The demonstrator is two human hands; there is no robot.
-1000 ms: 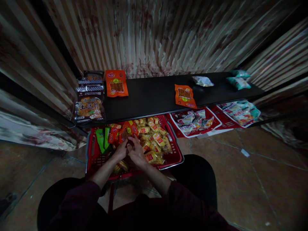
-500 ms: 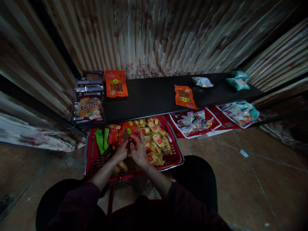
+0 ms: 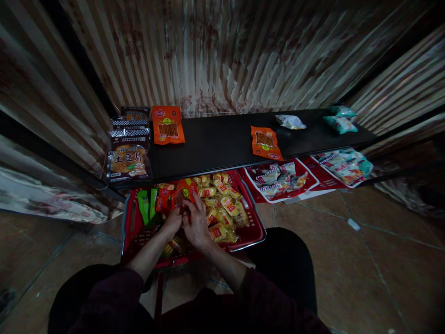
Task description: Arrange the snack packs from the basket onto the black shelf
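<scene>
Both hands are low over a red basket (image 3: 133, 227) that sits below the front edge of the counter (image 3: 215, 144), towards its left end.

- Left hand (image 3: 171, 223): fingers curled shut, pinching the lower edge of an orange packet (image 3: 183, 191).
- Right hand (image 3: 196, 226): closed on the same packet from the other side, with one finger lying up along it. The two hands touch each other.
- The orange packet stands tilted above the basket's load, near the basket's far left part. Its lower end is hidden in the fingers.
- Basket contents: a heap of small yellow packets (image 3: 222, 204) fills the right and middle. Green packets (image 3: 146, 206) stand on edge against the left wall.
- Counter, left end: a stack of dark bags (image 3: 129, 160) at the front left corner, with the left orange pouch (image 3: 168, 125) just beside them towards the back edge.
- Counter, middle: the middle orange pouch (image 3: 266, 143) lies flat near the front edge.
- Counter, right end: a pale packet (image 3: 290, 121) near the back edge and teal packets (image 3: 340, 121) by the right corner, apart from each other.
- Under the counter's right half: red trays (image 3: 321, 175) of mixed packets on the floor (image 3: 365, 260).
- Behind: a corrugated wall (image 3: 225, 55).
- Dark sleeves and knees fill the bottom of the view.
</scene>
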